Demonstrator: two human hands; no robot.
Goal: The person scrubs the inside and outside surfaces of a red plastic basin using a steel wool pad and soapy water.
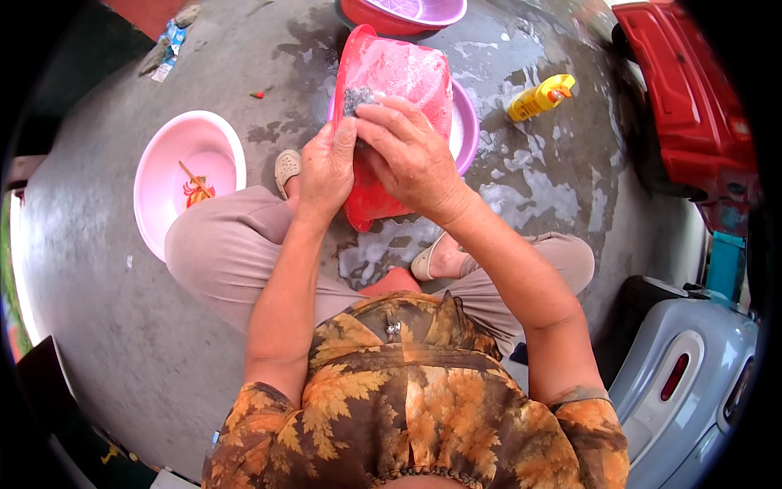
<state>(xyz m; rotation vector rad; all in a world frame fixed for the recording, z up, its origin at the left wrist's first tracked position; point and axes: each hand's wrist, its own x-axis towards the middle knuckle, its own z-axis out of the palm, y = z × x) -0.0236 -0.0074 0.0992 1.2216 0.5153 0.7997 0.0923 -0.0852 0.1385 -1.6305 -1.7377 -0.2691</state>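
Note:
A red plastic basin [397, 67], streaked with suds, is tilted on its side in front of me, its outer surface showing. My left hand [328, 165] grips its rim at the left. In my right hand [409, 143] is a grey metal scouring pad [358, 99], pressed by the fingertips near the rim. Partly hidden behind the red basin is a purple basin [467, 128] with white suds inside. A yellow squeeze bottle [537, 98] with an orange cap stands or lies to the right; its exact pose is unclear.
At left sits a pink basin [149, 159] with a stick-like item inside. More nested basins [391, 23] are at the top. The concrete floor [122, 305] is wet and soapy around the work. A red vehicle [690, 98] and a grey-blue one [678, 379] are at right.

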